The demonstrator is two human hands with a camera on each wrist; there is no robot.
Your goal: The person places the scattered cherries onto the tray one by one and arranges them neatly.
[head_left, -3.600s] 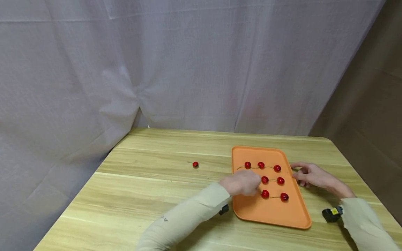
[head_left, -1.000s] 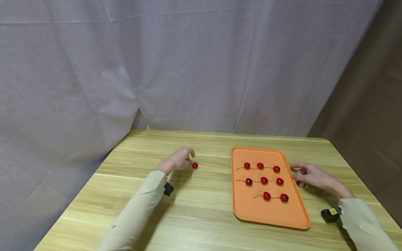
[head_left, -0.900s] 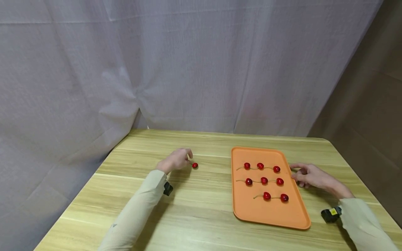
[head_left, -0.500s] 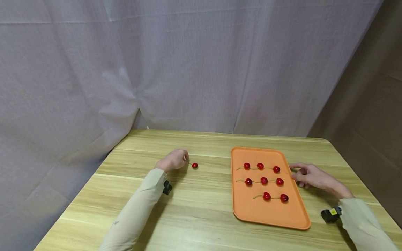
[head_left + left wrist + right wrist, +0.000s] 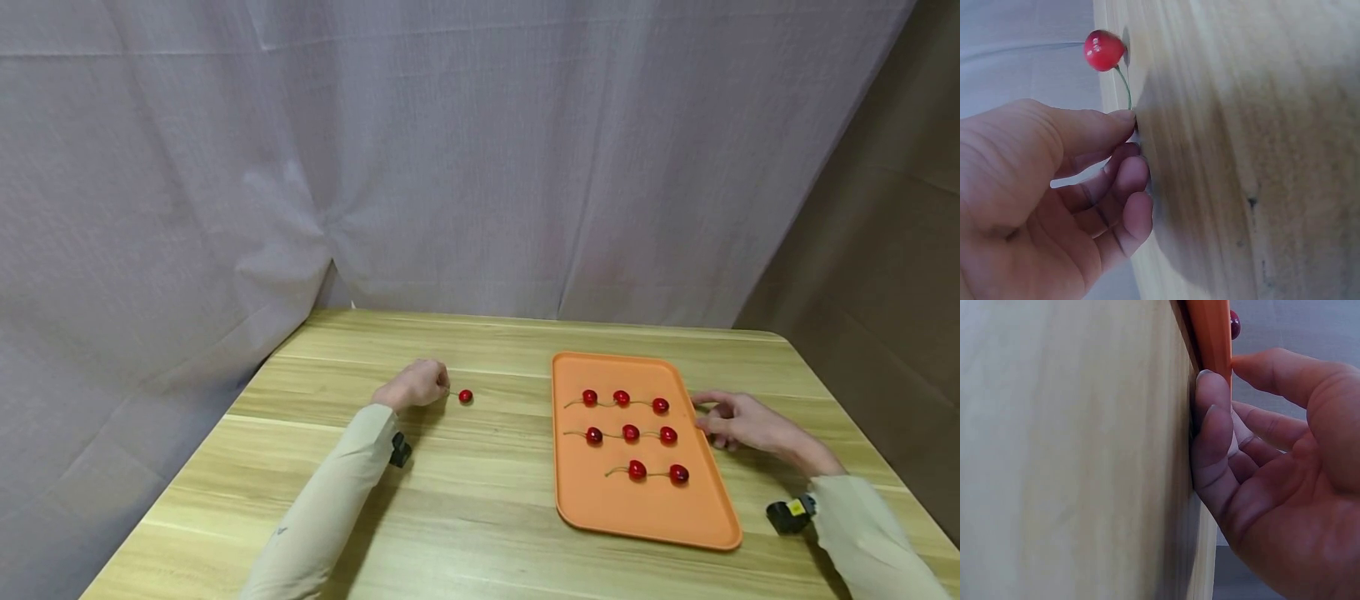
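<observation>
From the head camera, a pale wooden table [image 5: 480, 500] with streaky grain holds a smooth orange plastic tray [image 5: 645, 521] with rounded corners; eight glossy round cherries [image 5: 631, 432] lie in rows on it. A lone cherry [image 5: 466, 397] sits on the wood left of the tray, the left hand [image 5: 411, 386] just beside it.

The left wrist camera shows that hand [image 5: 1041, 206] pinching the cherry's thin green stem [image 5: 1125, 87].

The right wrist camera shows the right hand [image 5: 1272, 487] with relaxed fingers [image 5: 1213, 434] resting against the tray's edge [image 5: 1210, 337].

Red stemmed cherry [image 5: 466, 397] on table
</observation>
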